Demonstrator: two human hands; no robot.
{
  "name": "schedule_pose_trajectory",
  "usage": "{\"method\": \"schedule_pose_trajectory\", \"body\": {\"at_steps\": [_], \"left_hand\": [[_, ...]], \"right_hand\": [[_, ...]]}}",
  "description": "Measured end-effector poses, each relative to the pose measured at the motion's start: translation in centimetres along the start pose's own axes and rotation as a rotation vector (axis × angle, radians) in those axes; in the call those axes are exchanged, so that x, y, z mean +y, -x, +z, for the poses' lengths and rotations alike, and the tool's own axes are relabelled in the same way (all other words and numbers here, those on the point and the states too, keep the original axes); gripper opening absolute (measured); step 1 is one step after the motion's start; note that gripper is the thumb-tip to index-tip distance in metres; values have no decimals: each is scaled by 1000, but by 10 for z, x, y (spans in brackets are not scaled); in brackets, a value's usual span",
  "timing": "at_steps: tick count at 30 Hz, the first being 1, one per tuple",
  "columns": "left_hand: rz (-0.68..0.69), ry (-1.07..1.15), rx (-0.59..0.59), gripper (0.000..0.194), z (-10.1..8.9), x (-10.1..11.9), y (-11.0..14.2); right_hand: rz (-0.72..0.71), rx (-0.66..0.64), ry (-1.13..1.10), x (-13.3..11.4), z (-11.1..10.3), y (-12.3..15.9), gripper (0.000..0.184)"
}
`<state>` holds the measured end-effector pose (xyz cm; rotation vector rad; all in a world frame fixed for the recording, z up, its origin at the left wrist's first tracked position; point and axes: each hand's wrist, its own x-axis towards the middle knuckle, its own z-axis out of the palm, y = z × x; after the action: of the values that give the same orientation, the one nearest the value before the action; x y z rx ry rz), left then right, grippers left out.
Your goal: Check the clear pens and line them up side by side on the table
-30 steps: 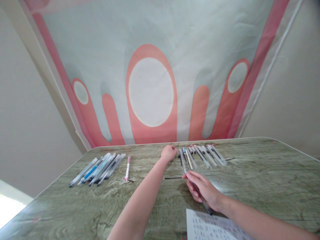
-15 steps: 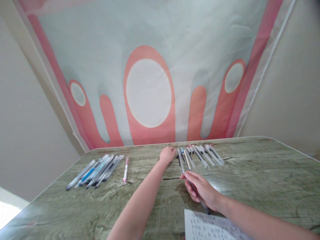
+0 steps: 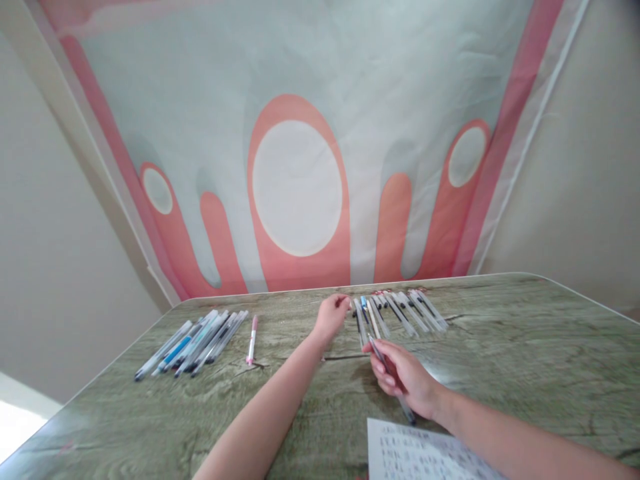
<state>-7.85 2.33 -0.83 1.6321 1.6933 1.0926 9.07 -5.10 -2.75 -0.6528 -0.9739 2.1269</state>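
A row of pens [image 3: 401,316], mostly clear-barrelled, lies on a wood-grain bench [image 3: 150,427]. Just left of the row is the left hand [image 3: 333,316], its fingers curled close; whether they grip anything cannot be told. In front of the row, the right hand [image 3: 409,381] holds a clear pen [image 3: 406,408] between closed fingers, slanted. Nearer the viewer than the row lies a handwritten sheet [image 3: 415,457]; well left of it, a pink-capped marker [image 3: 253,340] and a pen pile [image 3: 200,343].

This is an indoor room (home or office, unclear), shown by plain walls [image 3: 575,200], a patterned backdrop [image 3: 300,187] and a wood-grain table [image 3: 510,373].
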Motion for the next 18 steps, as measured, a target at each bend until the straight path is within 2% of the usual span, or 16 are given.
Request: {"method": "schedule_pose_trajectory", "body": {"at_steps": [3, 6, 9, 13, 18], "left_hand": [[-63, 435, -138, 37, 3, 9, 36], [-105, 651, -233, 36, 7, 14, 65], [-133, 740, -251, 36, 10, 15, 74], [-135, 826, -268, 35, 13, 14, 73], [-166, 834, -264, 35, 13, 13, 74]], "right_hand": [[-21, 1, -67, 0, -3, -3, 22], [-34, 0, -93, -1, -4, -4, 20], [-43, -9, -88, 0, -4, -4, 19], [-38, -16, -52, 1, -4, -5, 19], [-28, -4, -17, 2, -4, -4, 18]]}}
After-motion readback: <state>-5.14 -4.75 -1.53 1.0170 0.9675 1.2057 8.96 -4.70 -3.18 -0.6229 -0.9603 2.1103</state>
